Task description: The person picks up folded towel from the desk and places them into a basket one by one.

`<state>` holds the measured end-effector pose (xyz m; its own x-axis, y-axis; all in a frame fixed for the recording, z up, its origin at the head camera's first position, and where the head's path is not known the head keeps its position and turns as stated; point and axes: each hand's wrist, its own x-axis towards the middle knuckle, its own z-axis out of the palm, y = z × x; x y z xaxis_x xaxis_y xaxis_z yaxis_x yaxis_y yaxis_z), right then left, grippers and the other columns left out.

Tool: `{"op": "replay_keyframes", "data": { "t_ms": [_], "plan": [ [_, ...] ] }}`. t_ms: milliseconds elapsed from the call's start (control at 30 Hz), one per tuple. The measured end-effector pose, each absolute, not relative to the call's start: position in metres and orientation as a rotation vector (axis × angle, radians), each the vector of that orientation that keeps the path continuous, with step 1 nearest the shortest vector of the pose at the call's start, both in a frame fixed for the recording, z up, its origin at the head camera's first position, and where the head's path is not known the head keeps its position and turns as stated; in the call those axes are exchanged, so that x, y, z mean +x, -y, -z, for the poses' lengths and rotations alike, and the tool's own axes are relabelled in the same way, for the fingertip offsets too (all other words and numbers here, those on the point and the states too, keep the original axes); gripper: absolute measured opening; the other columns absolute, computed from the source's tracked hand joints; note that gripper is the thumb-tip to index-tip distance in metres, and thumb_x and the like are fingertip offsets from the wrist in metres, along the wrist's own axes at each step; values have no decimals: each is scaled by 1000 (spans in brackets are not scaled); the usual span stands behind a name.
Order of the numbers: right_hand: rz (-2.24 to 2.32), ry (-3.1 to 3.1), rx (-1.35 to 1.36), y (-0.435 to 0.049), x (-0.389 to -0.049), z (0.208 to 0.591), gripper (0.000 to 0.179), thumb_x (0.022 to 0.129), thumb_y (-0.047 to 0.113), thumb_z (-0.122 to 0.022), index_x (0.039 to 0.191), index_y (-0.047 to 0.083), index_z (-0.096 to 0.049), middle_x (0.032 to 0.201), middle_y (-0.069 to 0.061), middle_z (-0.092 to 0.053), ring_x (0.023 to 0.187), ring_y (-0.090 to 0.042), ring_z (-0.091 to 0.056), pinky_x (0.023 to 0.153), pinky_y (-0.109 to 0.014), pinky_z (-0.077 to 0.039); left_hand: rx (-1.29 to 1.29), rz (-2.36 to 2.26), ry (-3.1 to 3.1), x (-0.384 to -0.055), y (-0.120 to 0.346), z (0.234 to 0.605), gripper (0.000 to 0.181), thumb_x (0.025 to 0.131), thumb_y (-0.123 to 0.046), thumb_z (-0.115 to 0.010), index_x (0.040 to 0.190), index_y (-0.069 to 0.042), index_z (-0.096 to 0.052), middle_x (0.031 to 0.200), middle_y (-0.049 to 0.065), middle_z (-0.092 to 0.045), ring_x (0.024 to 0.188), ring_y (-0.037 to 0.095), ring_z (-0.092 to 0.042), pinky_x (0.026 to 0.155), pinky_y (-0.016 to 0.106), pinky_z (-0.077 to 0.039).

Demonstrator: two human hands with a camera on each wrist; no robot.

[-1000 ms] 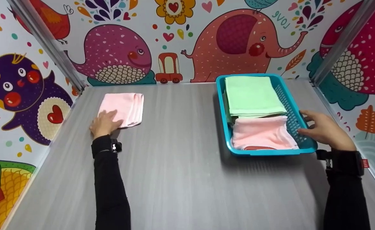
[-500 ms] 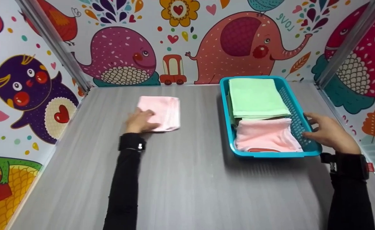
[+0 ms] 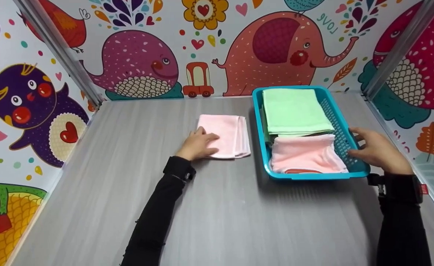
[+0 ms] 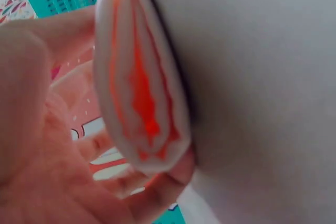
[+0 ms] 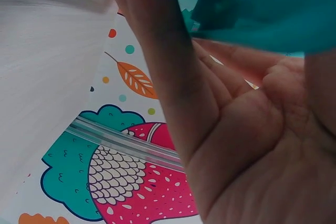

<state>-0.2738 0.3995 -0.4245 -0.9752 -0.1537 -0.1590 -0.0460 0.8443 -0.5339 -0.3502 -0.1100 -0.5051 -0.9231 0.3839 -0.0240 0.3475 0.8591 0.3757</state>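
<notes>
A folded pink towel (image 3: 224, 135) lies on the table left of the basket, its layered edge facing right. My left hand (image 3: 199, 145) grips the towel's left side; in the left wrist view the rounded fold of the towel (image 4: 142, 93) shows reddish inner layers, with fingertips tucked under its lower end. My right hand (image 3: 381, 151) holds the right rim of the teal plastic basket (image 3: 314, 176), thumb over the inner side and fingers outside. Inside the basket, a folded light green towel (image 3: 296, 111) is at the back and another pink towel (image 3: 305, 153) at the front.
The grey table (image 3: 217, 221) runs up to the printed walls (image 3: 202, 48) at the back and both sides. Metal posts (image 3: 60, 55) stand at the back corners. The basket sits near the back right corner.
The left hand has slid the pink towel rightward across the table, from the far left to just beside the basket. My right hand has stayed at the basket's rim.
</notes>
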Motion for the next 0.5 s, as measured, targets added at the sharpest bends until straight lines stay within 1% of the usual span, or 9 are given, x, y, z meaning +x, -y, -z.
{"op": "replay_keyframes", "data": {
  "t_ms": [100, 267, 500],
  "plan": [
    [814, -2827, -155, -399, -274, 426, 80, 94, 12, -71, 156, -12, -28, 131, -45, -52, 111, -54, -58, 81, -57, -61, 595, -592, -2888, -341, 109, 504, 54, 88, -42, -79, 137, -23, -65, 118, 16, -50, 97, 29, -48, 90, 46, -46],
    [814, -2832, -160, -399, -274, 427, 79, 94, 11, -71, 156, -12, -28, 131, -45, -52, 111, -54, -58, 81, -58, -61, 661, -596, -2815, -319, 107, 503, 58, 84, -46, -83, 133, -23, -62, 116, 15, -51, 91, 26, -51, 87, 47, -51],
    [805, -2841, -158, -401, -273, 425, 79, 94, 12, -71, 155, -13, -28, 131, -46, -51, 112, -57, -57, 82, -60, -60, 795, -561, -2769, -284, 104, 503, 60, 82, -48, -83, 130, -22, -61, 112, 13, -54, 83, 24, -53, 78, 45, -54]
  ]
}}
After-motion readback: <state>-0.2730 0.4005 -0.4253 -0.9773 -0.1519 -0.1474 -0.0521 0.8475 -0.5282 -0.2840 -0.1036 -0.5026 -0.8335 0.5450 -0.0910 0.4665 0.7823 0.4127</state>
